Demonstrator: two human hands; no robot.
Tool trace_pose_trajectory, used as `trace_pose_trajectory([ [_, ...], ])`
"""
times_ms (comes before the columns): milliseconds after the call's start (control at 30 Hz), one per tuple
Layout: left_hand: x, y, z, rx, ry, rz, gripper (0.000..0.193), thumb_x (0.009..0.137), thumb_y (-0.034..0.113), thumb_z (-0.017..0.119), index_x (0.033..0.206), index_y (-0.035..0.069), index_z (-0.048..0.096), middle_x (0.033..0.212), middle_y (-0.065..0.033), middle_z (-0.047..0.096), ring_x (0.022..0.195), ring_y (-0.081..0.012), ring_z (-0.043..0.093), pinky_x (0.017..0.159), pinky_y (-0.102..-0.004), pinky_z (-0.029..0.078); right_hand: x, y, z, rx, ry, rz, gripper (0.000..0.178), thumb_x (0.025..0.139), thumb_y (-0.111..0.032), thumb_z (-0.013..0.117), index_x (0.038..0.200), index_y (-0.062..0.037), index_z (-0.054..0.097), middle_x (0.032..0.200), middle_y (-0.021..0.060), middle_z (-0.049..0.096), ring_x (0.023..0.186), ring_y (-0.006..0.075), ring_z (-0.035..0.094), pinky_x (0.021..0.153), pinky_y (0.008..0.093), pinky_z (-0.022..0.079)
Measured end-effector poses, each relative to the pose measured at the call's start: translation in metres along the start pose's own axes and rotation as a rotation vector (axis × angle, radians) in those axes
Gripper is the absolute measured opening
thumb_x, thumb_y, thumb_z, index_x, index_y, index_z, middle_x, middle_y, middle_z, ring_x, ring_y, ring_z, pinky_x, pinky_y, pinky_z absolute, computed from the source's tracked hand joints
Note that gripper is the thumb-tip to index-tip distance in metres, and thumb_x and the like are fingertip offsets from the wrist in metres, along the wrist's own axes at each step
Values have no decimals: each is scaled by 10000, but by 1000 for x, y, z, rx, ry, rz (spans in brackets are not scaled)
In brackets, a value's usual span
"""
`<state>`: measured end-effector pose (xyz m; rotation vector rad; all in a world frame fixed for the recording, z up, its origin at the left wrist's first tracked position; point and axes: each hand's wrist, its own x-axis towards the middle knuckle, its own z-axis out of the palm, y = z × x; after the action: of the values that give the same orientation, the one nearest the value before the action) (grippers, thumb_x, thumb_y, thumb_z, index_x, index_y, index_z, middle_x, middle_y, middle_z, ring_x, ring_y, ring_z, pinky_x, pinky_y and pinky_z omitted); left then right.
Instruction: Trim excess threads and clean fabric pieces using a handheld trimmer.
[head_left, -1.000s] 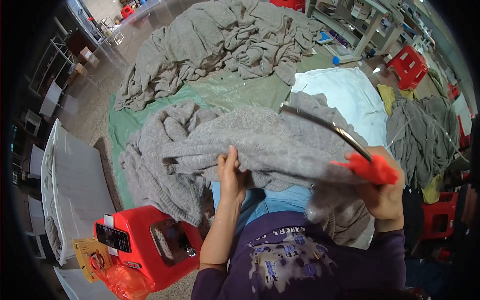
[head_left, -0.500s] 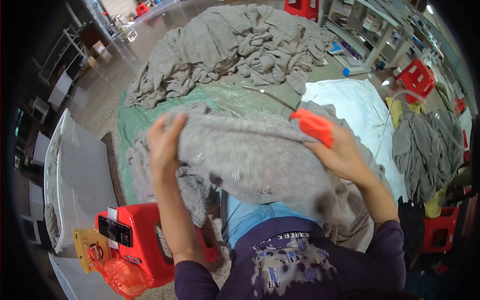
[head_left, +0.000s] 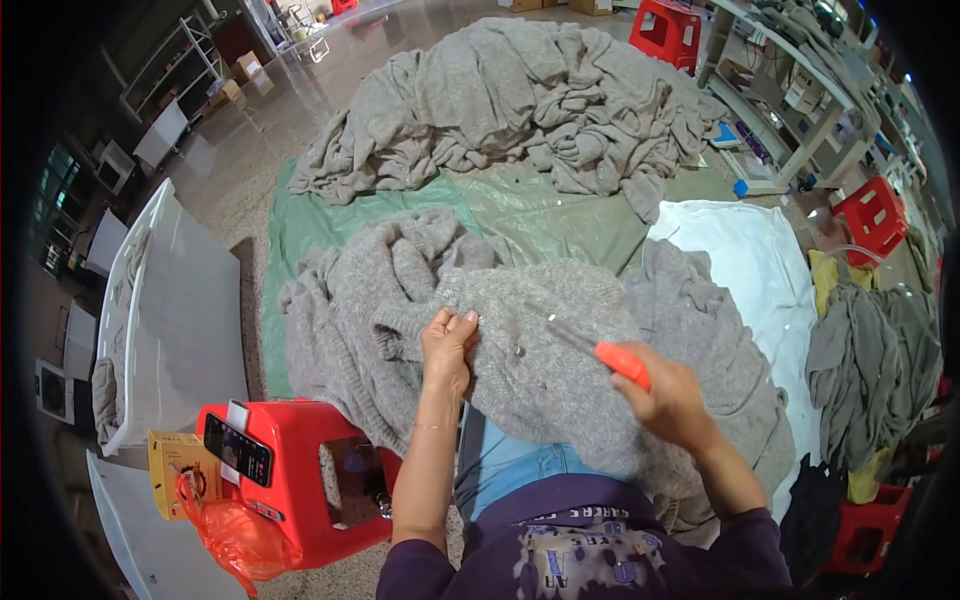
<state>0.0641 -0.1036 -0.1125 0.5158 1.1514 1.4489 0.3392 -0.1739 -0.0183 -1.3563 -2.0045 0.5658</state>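
A grey knitted garment (head_left: 545, 395) with ribbed edges and small shiny spots lies across my lap and the knitwear in front of me. My left hand (head_left: 448, 348) is closed on its edge, thumb and fingers pinching the fabric near a shiny patch. In my right hand (head_left: 672, 400) is a tool with an orange handle (head_left: 624, 364) and a thin metal shaft. The shaft points left and away over the garment; I cannot tell whether its tip touches the knit. More grey knitwear (head_left: 350, 290) is bunched up to the left of the garment.
Beyond lies a large heap of grey knitwear (head_left: 500, 85) on a green sheet (head_left: 600, 225). A red stool (head_left: 285, 440) at my left carries a phone (head_left: 238, 448) and an orange plastic bag (head_left: 235, 535). White bins (head_left: 195, 310) stand farther left; white cloth (head_left: 745, 240) is at right.
The garment, held stretched between both hands, has come down onto my lap. My left hand has moved right and lower. The tool in my right hand now lies over the fabric.
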Motion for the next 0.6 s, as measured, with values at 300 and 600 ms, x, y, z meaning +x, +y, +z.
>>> trace_pose_trajectory([
  [300,8,-8,-8,12,146,95,144,844,-15,644,829,59,522,677,33,495,574,-64,496,585,-230,510,-3,-23,5,-180,-134,-63,212,802,-143,707,917,-48,556,643,117,591,522,310,578,458,369,421],
  [600,23,4,-25,66,324,53,117,921,113,576,825,99,511,741,-29,576,612,-135,602,508,-243,510,-9,-20,3,-82,-99,-31,214,810,-150,699,936,-47,560,640,123,596,540,313,595,470,376,428],
])
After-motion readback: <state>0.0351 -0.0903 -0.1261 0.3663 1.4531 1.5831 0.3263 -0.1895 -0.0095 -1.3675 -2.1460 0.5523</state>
